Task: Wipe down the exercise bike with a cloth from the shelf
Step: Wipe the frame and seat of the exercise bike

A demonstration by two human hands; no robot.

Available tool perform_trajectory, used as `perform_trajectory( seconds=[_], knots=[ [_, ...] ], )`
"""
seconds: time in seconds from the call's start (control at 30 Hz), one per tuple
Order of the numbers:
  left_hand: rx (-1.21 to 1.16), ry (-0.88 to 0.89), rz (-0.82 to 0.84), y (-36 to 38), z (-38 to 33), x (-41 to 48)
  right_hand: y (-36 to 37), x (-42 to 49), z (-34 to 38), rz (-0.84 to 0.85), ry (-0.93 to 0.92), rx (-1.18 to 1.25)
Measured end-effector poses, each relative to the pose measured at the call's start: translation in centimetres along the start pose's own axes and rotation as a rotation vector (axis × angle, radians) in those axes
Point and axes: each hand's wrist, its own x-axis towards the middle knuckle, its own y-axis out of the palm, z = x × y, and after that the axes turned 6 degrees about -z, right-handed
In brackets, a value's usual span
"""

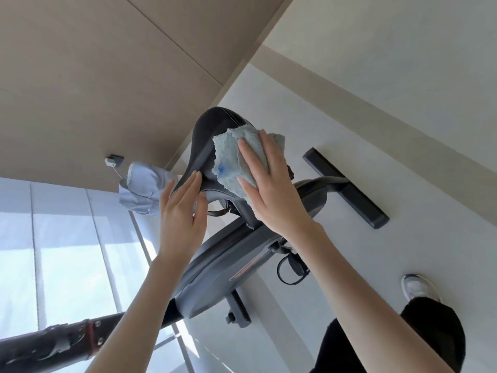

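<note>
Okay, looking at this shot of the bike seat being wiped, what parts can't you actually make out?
All in the head view:
- Black padded bike saddle: its right side is covered by the pale blue fluffy cloth and the right hand.
- Saddle's near tip: behind the left hand.
- Red label on the grey bike housing: too small and slanted to read.
- Handlebars and console: cut off by the bottom-left edge.
</note>
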Motion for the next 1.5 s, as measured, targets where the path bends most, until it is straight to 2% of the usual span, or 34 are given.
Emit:
perform_trajectory(
  seconds=[0.13,0.27,0.4,0.5,0.7,0.8,0.9,1.0,1.1,1.2,1.3,1.4,1.5],
  knots=[
    [-0.063,-0.075,-0.007,0.0,-0.5,0.0,-1.1,4.7,-0.9,0.167,0.005,0.086],
    [-0.099,-0.103,-0.04,0.2,-0.9,-0.1,-0.5,10.2,-1.9,0.43,0.103,0.222],
    [-0.097,-0.124,-0.025,0.2,-0.8,-0.1,1.7,16.0,-2.1,0.663,0.154,0.164],
    [-0.099,-0.137,-0.038,0.3,-1.1,0.0,2.9,17.8,-2.0,0.712,0.141,0.092],
    [-0.091,-0.096,-0.038,0.3,-0.9,-0.1,2.2,14.8,-1.6,0.561,0.128,0.005],
    [-0.13,-0.076,-0.061,0.5,-0.6,-0.4,0.5,11.0,-1.0,0.398,0.103,-0.035],
    [-0.168,-0.032,-0.07,0.7,0.1,-0.5,-0.7,6.2,0.1,0.181,-0.028,-0.096],
    [-0.193,-0.002,-0.083,0.7,2.7,-1.2,-0.6,2.3,0.6,0.057,-0.084,-0.192],
    [-0.208,-0.055,-0.171,0.8,5.9,-2.8,0.1,-0.3,0.7,-0.004,-0.161,-0.375],
    [-0.179,0.051,-0.203,1.5,7.9,-4.4,1.3,-1.5,0.9,0.004,-0.32,-0.722],
    [-0.253,0.042,-0.264,2.2,9.1,-5.1,2.9,-1.8,1.4,-0.048,-0.422,-1.002],
    [-0.311,0.045,-0.314,3.2,9.8,-6.0,5.3,-1.1,2.3,-0.107,-0.484,-1.12],
    [-0.354,0.04,-0.36,4.0,10.1,-6.5,8.0,-0.2,3.2,-0.078,-0.551,-1.15]
  ],
)
